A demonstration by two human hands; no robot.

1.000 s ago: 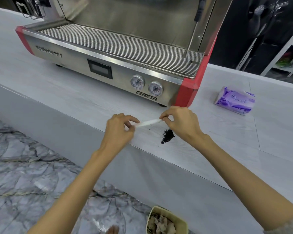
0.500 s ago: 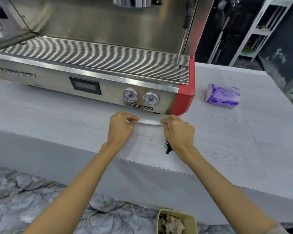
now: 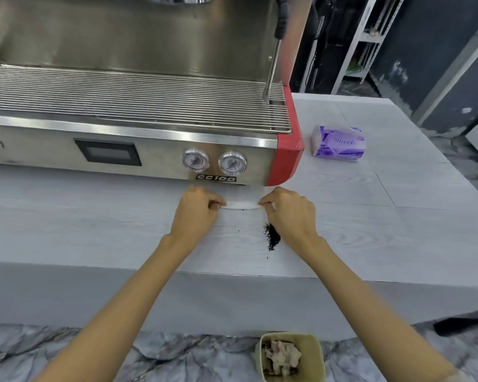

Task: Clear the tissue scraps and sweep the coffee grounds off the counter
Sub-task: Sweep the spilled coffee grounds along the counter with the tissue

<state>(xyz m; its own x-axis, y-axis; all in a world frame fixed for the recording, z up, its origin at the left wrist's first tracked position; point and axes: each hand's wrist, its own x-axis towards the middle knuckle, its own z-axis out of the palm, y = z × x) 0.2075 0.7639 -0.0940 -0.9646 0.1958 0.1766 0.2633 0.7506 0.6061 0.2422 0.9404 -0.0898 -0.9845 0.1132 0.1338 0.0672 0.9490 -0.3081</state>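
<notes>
A folded white tissue strip (image 3: 242,205) is stretched between my hands just in front of the espresso machine. My left hand (image 3: 196,213) pinches its left end and my right hand (image 3: 290,213) pinches its right end. The strip lies low over the pale counter (image 3: 94,221). A small dark pile of coffee grounds (image 3: 271,236) sits on the counter nearer to me than the strip, partly under my right wrist. A few loose specks lie around it.
The steel and red espresso machine (image 3: 155,150) fills the back left. A purple tissue pack (image 3: 338,143) lies to its right. On the floor below the counter edge stands a beige bin (image 3: 290,357) holding crumpled scraps.
Both hands carried the tissue strip away from me toward the machine's base. The strip went from tilted to level, and it now lies beyond the grounds. The camera view also shifted rightward.
</notes>
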